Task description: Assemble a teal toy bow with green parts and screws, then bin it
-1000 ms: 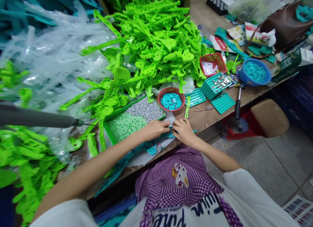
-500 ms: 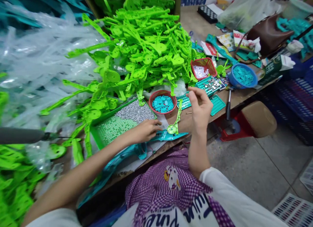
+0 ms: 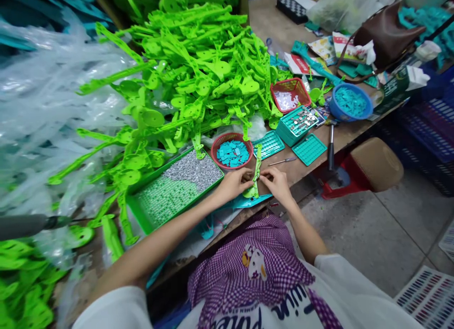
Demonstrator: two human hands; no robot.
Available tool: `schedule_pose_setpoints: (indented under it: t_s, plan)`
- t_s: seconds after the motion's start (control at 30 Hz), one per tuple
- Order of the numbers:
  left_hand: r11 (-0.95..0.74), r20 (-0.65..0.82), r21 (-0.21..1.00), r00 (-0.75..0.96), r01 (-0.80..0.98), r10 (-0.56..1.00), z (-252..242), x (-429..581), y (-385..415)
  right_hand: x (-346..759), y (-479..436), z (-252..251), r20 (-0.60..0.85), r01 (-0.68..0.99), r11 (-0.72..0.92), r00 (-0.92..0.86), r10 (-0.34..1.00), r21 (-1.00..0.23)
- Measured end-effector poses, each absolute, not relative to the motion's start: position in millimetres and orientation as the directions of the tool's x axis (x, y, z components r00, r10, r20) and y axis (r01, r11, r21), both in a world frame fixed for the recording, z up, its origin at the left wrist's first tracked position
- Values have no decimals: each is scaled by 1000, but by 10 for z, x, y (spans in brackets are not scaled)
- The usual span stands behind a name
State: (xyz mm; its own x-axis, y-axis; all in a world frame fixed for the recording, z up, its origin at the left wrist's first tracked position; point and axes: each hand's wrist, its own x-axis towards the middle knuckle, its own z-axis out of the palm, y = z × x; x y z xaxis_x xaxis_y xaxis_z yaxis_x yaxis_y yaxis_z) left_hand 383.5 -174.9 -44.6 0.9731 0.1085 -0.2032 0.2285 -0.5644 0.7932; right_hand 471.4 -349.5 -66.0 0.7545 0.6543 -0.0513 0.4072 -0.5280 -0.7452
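Note:
My left hand (image 3: pixel 234 183) and my right hand (image 3: pixel 277 185) meet at the table's front edge, both pinched on a long bright-green plastic part (image 3: pixel 256 172) that lies pointing away from me. Under it a teal plastic piece (image 3: pixel 250 201) rests on the table edge. Just beyond my hands sits a round red basket of small teal pieces (image 3: pixel 232 151). Left of it a green tray (image 3: pixel 176 184) holds silvery bits and rows of small dots.
A tall heap of green plastic parts (image 3: pixel 198 69) fills the table's back, with clear bags (image 3: pixel 46 107) at left. Teal trays (image 3: pixel 309 148), a red basket (image 3: pixel 289 93), a blue bowl (image 3: pixel 350 102), a hammer (image 3: pixel 330 147) and a stool (image 3: pixel 376 166) lie to the right.
My right hand, raised near the teal trays half a second ago, has come back down to the green part. My left hand shifted right onto it.

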Motion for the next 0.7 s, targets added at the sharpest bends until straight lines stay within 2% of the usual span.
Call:
schedule_pose_setpoints:
  t_s: [0.13,0.53,0.7]
  plan:
    - [-481,-214,843,971,241,111,-495,3829,-1722,4687,-3433,-630,-39,451,-588,771,635,-672]
    - [-474,-210,853,975,218,71,-536,3868,-1684,4696,-3351,-591,-128,342,-605,791,599,-719]
    - [-476,-223,851,973,223,57,-529,3884,-1680,4701,-3304,-554,-191,311,-666,801,568,-678]
